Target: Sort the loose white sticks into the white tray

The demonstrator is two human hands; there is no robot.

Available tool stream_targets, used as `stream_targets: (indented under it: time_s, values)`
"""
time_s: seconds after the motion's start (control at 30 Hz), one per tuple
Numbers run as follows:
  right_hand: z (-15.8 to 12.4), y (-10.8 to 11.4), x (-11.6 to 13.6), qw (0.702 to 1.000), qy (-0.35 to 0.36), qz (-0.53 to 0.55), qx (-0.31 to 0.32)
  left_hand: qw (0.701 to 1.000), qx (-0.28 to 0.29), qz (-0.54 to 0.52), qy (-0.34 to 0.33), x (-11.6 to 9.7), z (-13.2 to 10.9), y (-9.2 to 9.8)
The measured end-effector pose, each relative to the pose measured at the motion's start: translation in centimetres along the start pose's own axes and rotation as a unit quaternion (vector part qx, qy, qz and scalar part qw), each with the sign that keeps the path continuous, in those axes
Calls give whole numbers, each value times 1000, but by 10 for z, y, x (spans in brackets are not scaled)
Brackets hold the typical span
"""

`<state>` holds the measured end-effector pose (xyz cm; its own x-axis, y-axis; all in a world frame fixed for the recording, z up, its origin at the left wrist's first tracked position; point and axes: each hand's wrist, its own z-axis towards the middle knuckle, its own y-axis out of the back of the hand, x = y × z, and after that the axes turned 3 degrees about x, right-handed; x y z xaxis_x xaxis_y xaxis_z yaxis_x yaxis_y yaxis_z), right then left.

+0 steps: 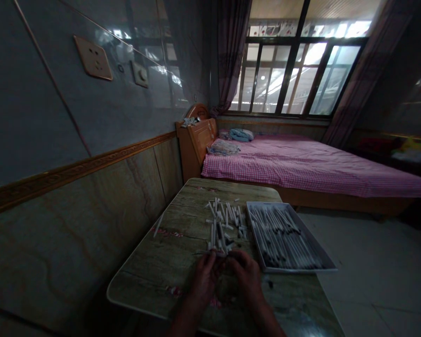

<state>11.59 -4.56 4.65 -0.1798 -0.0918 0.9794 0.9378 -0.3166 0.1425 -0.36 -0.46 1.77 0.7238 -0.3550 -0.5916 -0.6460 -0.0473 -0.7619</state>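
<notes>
My left hand point(204, 277) and my right hand point(246, 271) are close together over the near half of the table. Both have their fingers pinched on a slim pale stick point(218, 254), which lies roughly crosswise between them. Its exact kind is too dim to make out. Just beyond my fingertips is a loose heap of short white tubes point(228, 215) with a few dark bits among them. To the right of my right hand, a shallow white tray point(324, 269) holds many slim white sticks with black parts, laid in rows.
The wood-patterned table point(140, 269) has rounded corners and stands by a tiled wall point(136, 187). One white stick point(158, 225) lies near its left edge. A small dark piece point(270, 283) sits below the tray. Behind are a bed point(284, 159) and a window point(284, 75).
</notes>
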Motion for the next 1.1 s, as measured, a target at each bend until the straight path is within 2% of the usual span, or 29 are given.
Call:
stream_targets:
  time_s: [0.27,0.47,0.57,0.7,0.8,0.87,1.0,1.1]
  values:
    - [0,-5,-7,1000,-6,-2,-29,1000,-2,17,-12,0,-1,-1]
    - [-2,-1,-8,990,79,-118,-24,999,-11,34,-23,0,-5,-5]
    - [-3,3,-9,968,129,-217,0,999,-7,46,-25,1,-5,-4]
    - [-5,6,-20,920,162,-357,12,996,15,81,-34,2,-9,-5]
    - [-6,7,-30,891,193,-409,39,991,16,128,-41,2,-12,-6]
    - [-7,8,-31,898,175,-402,51,987,8,150,-50,2,-13,-4]
    - [-9,11,-20,946,102,-307,36,984,11,170,-46,5,-12,-1]
    - [-10,11,-14,951,114,-286,13,981,12,191,-26,6,-11,0]
